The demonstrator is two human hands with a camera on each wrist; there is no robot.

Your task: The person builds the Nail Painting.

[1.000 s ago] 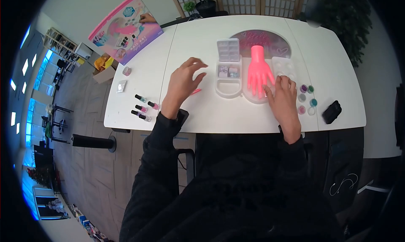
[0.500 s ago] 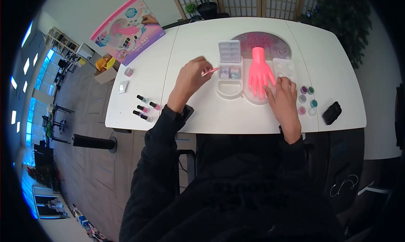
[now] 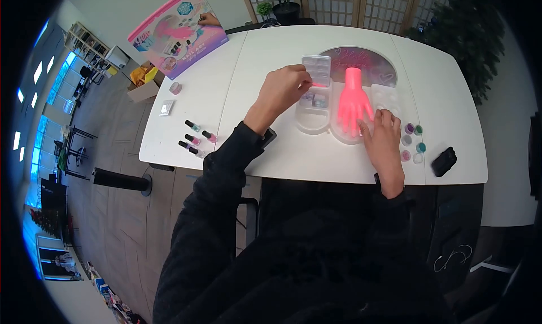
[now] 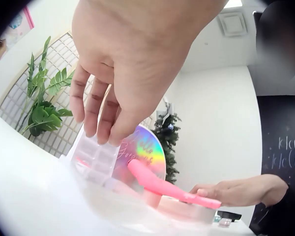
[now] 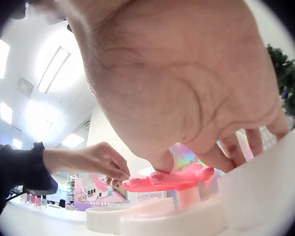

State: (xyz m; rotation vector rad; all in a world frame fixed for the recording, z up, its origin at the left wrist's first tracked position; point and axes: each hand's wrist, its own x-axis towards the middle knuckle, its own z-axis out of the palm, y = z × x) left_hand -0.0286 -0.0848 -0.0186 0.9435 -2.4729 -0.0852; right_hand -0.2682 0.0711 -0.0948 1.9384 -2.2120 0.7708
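My left hand (image 3: 280, 92) pinches a slim pink stick-like tool (image 3: 319, 85), which reaches over a white compartment case (image 3: 311, 122). The case's divided lid stands raised behind the fingertips, and small pale pieces (image 3: 319, 101) lie in its compartments. To the right, a bright pink model hand (image 3: 353, 98) rests on the white base, fingers toward me. My right hand (image 3: 385, 146) rests at the model hand's right edge, its thumb touching a pink finger in the right wrist view and its other fingers reaching over the tray.
Several small glitter pots (image 3: 407, 140) and a black object (image 3: 444, 161) sit at the right. On the left are several nail polish bottles (image 3: 192, 138), a small packet (image 3: 166, 107), a round pot (image 3: 175, 88) and the toy's box (image 3: 179, 33). A shiny half-round panel (image 3: 372, 64) stands behind the base.
My left hand has picked up the pink tool from the table and carried it right and away from me to the compartment case. The right hand stays by the model hand.
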